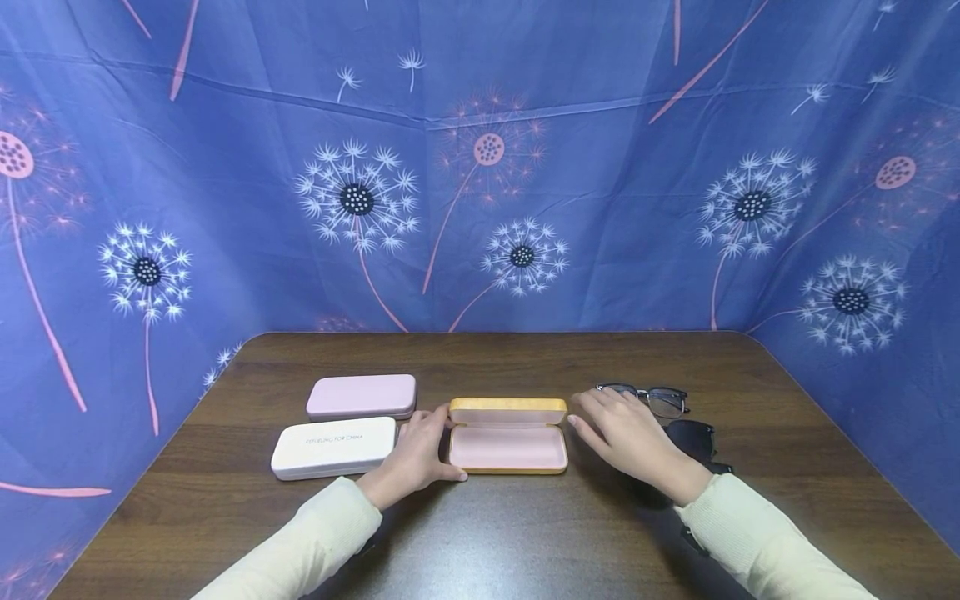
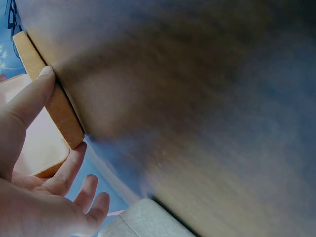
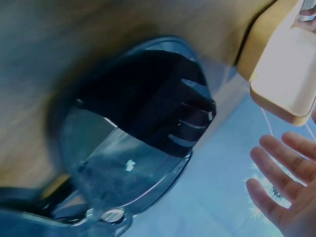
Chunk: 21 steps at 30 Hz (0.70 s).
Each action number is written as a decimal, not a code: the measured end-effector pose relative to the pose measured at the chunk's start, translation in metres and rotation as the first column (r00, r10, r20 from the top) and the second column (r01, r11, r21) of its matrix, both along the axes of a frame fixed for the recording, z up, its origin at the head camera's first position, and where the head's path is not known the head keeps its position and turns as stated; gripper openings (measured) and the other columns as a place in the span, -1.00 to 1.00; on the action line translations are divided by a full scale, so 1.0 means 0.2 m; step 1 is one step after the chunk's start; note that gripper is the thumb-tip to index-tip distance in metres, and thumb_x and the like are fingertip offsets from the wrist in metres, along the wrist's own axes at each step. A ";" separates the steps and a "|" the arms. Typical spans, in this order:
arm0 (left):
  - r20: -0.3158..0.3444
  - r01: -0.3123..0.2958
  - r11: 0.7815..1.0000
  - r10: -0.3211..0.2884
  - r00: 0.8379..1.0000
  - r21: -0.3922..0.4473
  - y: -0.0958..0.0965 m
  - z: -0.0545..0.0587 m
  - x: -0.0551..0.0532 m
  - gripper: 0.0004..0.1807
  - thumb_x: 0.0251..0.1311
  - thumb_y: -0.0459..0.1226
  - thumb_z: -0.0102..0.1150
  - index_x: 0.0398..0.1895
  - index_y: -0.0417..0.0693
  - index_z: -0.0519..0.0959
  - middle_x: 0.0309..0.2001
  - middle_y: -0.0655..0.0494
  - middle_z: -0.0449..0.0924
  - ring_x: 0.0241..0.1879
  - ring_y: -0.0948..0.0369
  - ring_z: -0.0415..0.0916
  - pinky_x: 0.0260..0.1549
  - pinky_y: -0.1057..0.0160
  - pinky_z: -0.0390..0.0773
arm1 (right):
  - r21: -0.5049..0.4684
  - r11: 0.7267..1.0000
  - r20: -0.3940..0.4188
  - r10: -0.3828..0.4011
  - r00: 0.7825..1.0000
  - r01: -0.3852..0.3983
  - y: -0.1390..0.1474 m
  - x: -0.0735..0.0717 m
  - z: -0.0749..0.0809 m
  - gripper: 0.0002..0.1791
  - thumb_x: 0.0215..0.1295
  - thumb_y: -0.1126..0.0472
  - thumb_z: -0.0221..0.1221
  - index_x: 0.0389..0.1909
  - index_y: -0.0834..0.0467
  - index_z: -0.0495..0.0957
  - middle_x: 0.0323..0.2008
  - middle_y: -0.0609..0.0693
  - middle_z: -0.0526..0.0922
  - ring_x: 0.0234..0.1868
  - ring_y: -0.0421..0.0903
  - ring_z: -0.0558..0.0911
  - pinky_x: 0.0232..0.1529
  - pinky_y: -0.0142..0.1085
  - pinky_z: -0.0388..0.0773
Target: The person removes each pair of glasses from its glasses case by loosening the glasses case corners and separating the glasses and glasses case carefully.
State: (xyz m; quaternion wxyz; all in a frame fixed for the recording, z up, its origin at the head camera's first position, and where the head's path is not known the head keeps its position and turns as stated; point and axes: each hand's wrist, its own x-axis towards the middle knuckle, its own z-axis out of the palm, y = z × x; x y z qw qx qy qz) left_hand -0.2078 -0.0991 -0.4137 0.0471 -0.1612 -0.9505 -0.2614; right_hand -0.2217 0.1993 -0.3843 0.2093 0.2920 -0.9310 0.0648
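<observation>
An orange glasses case [image 1: 508, 469] with a pale pink lining lies open on the table, its lid raised at the back. My left hand [image 1: 417, 450] holds its left end, the thumb [image 2: 35, 96] against the front edge and the index finger at the corner. My right hand [image 1: 626, 433] hovers just right of the case, fingers spread and holding nothing. Black sunglasses [image 3: 133, 113] lie under the right wrist, partly hidden by it in the head view. Behind them are clear-lensed eyeglasses [image 1: 666, 402], overlapped by the right hand.
Left of the open case lies a white glasses case [image 1: 333, 447] with lettering, close beside my left hand. A pink glasses case [image 1: 362, 395] is behind it. A dark shape shows under the right sleeve. Blue dandelion-print cloth [image 1: 600, 183] hangs around the wooden table [image 1: 480, 542].
</observation>
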 end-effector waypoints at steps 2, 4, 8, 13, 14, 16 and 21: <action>0.000 0.000 1.000 0.000 1.000 0.002 0.00 0.00 0.00 -0.05 -0.52 -0.13 0.57 0.09 -0.24 0.33 -0.13 0.04 0.54 0.04 -0.06 0.33 0.01 -0.07 0.30 | -0.008 1.000 0.004 0.005 1.000 -0.005 -0.02 -0.02 0.00 -0.67 0.25 0.03 0.07 -0.09 0.14 0.53 -0.13 0.05 0.63 -0.05 0.07 0.58 -0.03 0.03 0.45; 0.000 0.000 1.000 0.000 1.000 0.002 0.00 0.00 0.00 -0.04 -0.52 -0.13 0.57 0.09 -0.25 0.33 -0.14 0.05 0.54 0.04 -0.06 0.33 0.01 -0.07 0.29 | -0.015 1.000 0.013 0.010 1.000 -0.010 -0.04 -0.03 0.01 -0.67 0.27 0.02 0.06 -0.09 0.13 0.53 -0.14 0.02 0.63 -0.09 0.01 0.59 -0.08 -0.02 0.48; 0.008 -0.004 1.000 0.004 1.000 -0.003 0.00 0.00 0.00 -0.03 -0.52 -0.13 0.57 0.11 -0.25 0.32 -0.13 0.06 0.53 0.05 -0.06 0.33 0.03 -0.08 0.28 | -0.026 0.999 0.040 0.019 0.999 -0.018 -0.09 -0.06 0.03 -0.66 0.31 -0.02 0.00 -0.11 0.13 0.54 -0.18 0.00 0.64 -0.17 -0.05 0.59 -0.18 -0.09 0.51; 0.013 -0.002 1.000 0.002 1.000 -0.005 0.00 0.00 -0.01 -0.04 -0.52 -0.13 0.57 0.10 -0.24 0.32 -0.14 0.06 0.53 0.06 -0.06 0.33 0.07 -0.09 0.27 | -0.055 0.998 0.101 0.048 0.994 -0.042 -0.13 -0.10 0.04 -0.67 0.34 -0.02 -0.04 -0.15 0.10 0.56 -0.24 -0.03 0.65 -0.25 -0.08 0.60 -0.26 -0.13 0.53; 0.011 -0.001 1.000 0.001 1.000 -0.004 0.00 0.00 -0.01 -0.04 -0.52 -0.13 0.57 0.10 -0.24 0.33 -0.14 0.06 0.54 0.05 -0.06 0.33 0.07 -0.09 0.27 | -0.060 0.997 0.116 0.053 0.992 -0.046 -0.14 -0.10 0.04 -0.68 0.34 -0.01 -0.04 -0.16 0.09 0.56 -0.25 -0.04 0.65 -0.26 -0.09 0.60 -0.27 -0.14 0.53; 0.008 -0.002 1.000 0.002 1.000 -0.003 0.00 0.00 -0.01 -0.03 -0.53 -0.13 0.58 0.10 -0.24 0.32 -0.15 0.06 0.54 0.05 -0.06 0.34 0.07 -0.09 0.26 | -0.064 0.997 0.143 0.060 0.988 -0.052 -0.14 -0.12 0.04 -0.69 0.34 0.00 -0.04 -0.17 0.08 0.58 -0.27 -0.05 0.65 -0.28 -0.11 0.60 -0.30 -0.18 0.53; 0.010 -0.006 1.000 0.006 1.000 0.001 0.00 0.00 -0.01 -0.01 -0.53 -0.14 0.58 0.12 -0.26 0.31 -0.14 0.06 0.54 0.05 -0.05 0.33 0.07 -0.09 0.26 | -0.098 0.992 0.236 0.106 0.966 -0.085 -0.14 -0.15 0.05 -0.71 0.35 0.02 -0.03 -0.20 0.09 0.59 -0.34 -0.10 0.64 -0.34 -0.21 0.58 -0.37 -0.28 0.50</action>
